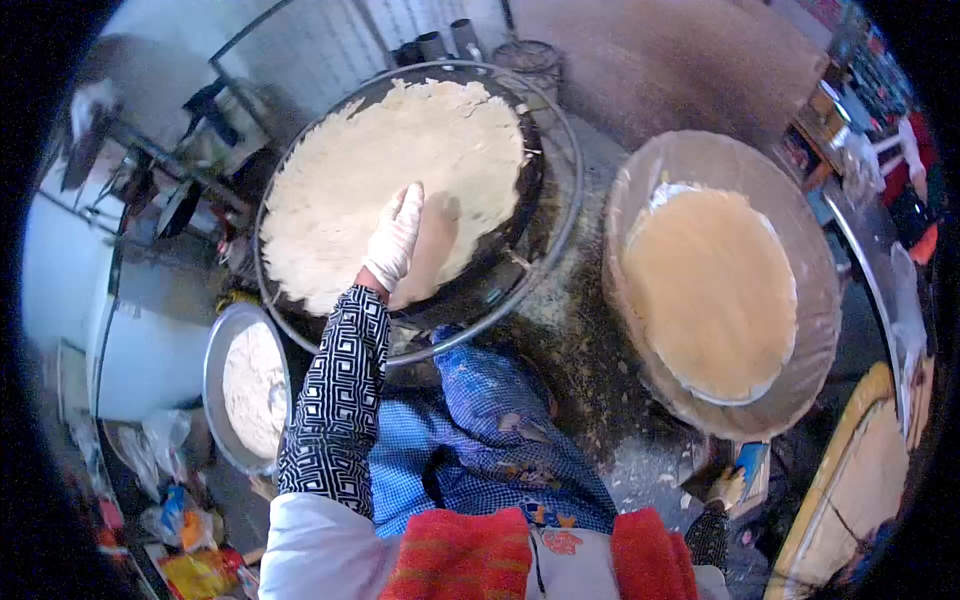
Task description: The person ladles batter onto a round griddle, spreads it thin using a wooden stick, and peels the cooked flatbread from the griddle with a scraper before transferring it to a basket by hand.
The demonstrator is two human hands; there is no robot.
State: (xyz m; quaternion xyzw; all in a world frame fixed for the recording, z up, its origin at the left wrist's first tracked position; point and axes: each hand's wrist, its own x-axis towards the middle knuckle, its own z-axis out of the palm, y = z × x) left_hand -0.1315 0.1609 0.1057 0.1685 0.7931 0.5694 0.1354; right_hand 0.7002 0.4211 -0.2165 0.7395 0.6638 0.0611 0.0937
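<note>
My left hand [395, 240], in a white glove, reaches over a large pale sheet of dough or batter [350, 180] on a round dark griddle [527, 185]. Its fingers point away from me, extended, with nothing visible in them. Beside it on the sheet lies a blurred brownish patch, perhaps a shadow. At the lower right, my right hand [728, 487] is closed around a blue object [749, 460] near the foot of a large basin. The object's exact kind is unclear.
A metal ring [578, 190] surrounds the griddle. Left of my arm stands a metal bowl of pale mixture [253, 390]. On the right, a plastic-lined basin [640, 180] holds a round tan stack [710, 290]. A yellow-edged tray [835, 470] stands farther right.
</note>
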